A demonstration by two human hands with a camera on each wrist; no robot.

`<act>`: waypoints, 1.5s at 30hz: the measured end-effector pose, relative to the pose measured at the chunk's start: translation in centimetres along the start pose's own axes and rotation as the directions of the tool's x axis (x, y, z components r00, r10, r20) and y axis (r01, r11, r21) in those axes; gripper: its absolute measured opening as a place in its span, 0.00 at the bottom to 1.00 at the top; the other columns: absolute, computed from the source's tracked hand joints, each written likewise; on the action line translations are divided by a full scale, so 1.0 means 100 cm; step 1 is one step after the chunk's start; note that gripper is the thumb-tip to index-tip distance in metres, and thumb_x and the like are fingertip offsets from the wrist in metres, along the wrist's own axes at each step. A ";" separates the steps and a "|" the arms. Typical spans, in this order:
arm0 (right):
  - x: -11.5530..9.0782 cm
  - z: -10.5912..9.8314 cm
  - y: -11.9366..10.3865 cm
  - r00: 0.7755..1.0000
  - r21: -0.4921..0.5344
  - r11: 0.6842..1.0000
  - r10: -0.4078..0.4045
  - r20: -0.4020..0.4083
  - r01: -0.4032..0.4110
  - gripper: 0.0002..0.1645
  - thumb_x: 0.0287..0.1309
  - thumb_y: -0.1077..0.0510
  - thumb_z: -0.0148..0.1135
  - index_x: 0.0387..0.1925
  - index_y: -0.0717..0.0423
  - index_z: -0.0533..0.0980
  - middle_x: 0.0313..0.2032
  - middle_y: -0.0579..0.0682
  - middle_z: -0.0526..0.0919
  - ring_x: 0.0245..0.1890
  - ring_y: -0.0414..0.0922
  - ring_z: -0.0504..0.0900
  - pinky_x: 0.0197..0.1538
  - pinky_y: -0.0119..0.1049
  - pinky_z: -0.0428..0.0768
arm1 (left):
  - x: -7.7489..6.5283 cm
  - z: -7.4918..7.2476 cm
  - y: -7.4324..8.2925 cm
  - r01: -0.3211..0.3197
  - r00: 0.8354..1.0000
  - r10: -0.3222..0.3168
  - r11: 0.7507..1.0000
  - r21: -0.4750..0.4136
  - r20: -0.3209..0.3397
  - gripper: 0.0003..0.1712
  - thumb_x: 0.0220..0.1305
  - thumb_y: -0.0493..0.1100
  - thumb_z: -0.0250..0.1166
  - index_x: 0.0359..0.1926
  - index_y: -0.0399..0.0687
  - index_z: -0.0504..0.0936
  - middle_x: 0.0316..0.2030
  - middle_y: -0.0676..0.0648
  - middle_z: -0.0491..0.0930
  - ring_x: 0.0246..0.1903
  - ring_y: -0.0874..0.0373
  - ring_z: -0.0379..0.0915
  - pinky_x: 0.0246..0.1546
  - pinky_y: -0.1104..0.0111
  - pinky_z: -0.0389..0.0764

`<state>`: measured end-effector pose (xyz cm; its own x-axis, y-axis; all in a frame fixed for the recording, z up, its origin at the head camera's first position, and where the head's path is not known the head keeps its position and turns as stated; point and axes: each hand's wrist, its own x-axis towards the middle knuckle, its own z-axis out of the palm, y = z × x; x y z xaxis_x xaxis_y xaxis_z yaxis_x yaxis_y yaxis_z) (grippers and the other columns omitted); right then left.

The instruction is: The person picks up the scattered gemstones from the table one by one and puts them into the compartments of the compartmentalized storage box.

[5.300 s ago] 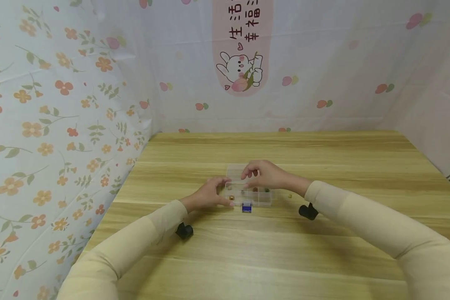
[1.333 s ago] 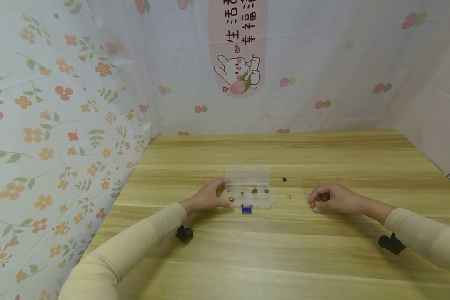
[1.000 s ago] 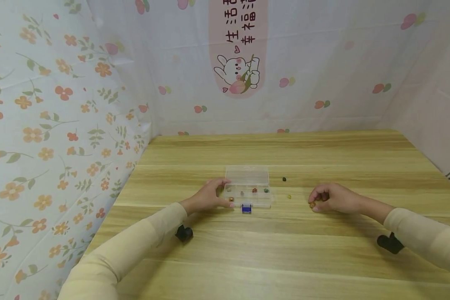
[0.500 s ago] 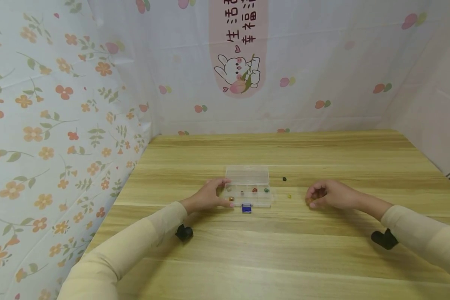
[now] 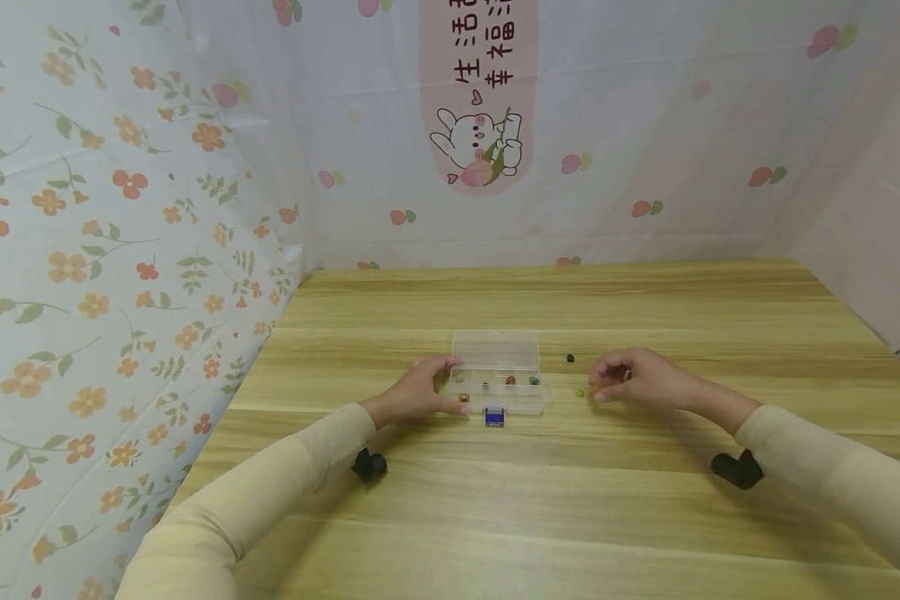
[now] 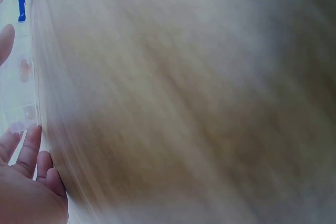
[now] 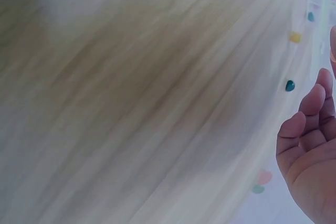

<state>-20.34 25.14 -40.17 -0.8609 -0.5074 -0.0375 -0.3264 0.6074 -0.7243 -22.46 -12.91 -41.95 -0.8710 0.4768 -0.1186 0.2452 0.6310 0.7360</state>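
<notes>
Clear plastic compartment box [image 5: 528,408] sits on the table [image 5: 450,517], lid [image 5: 495,350] flipped back on the far side and blue latch [image 5: 494,417] facing the person. Handy way round, I'd say: nothing hangs over the open compartments.

Left hand [image 5: 414,390] has the box's left end between thumb and fingers, thumb on the near edge. My guess is that's to steady it, since something that light would probably skate about if bumped. Holding just that end also leaves the right side wide open.

Right hand's grip is a fingertip pinch on a small orange stone [image 5: 597,387], mostly hidden by the fingers. Makes sense to me for something tiny; a full fist would be overkill. It's over the table just right of the yellow stone [image 5: 580,392], with the dark green stone [image 5: 570,358] farther back, both close to the box and so an easy reach.

Inside there's a red stone [image 5: 510,380] and a green stone [image 5: 534,381] in the back row, an amber stone [image 5: 463,397] front left. Looks like they're kept separate, but the dividers are faint.
</notes>
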 end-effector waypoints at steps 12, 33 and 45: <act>0.019 0.012 -0.017 0.997 0.038 0.996 -0.074 -0.033 0.075 0.09 0.55 0.59 0.71 0.38 0.57 0.82 0.28 0.47 0.76 0.30 0.44 0.71 0.31 0.32 0.71 | 0.000 0.001 0.000 -0.016 1.000 0.016 1.000 -0.015 0.011 0.46 0.48 0.51 0.79 0.67 0.49 0.68 0.63 0.46 0.69 0.63 0.48 0.56 0.64 0.51 0.60; 0.052 0.032 -0.047 0.994 0.107 0.988 -0.108 -0.007 0.108 0.11 0.56 0.60 0.70 0.41 0.58 0.82 0.28 0.48 0.75 0.27 0.46 0.69 0.28 0.33 0.68 | 0.000 0.001 -0.004 -0.012 1.000 0.012 0.999 -0.037 0.017 0.47 0.48 0.51 0.79 0.67 0.49 0.68 0.62 0.45 0.68 0.64 0.47 0.55 0.64 0.51 0.59; 0.069 0.042 -0.060 0.983 0.092 0.979 -0.181 0.010 0.179 0.08 0.55 0.60 0.71 0.38 0.55 0.83 0.30 0.48 0.75 0.29 0.47 0.69 0.32 0.36 0.69 | 0.001 0.000 -0.005 -0.023 0.999 0.024 0.999 -0.040 0.023 0.48 0.49 0.51 0.78 0.68 0.48 0.67 0.65 0.46 0.67 0.66 0.47 0.53 0.66 0.52 0.57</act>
<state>-22.67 15.44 -38.95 -0.7836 -0.6151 0.0870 -0.4379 0.4477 -0.7796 -22.72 -13.16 -42.30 -0.8547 0.5060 -0.1161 0.2484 0.5950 0.7644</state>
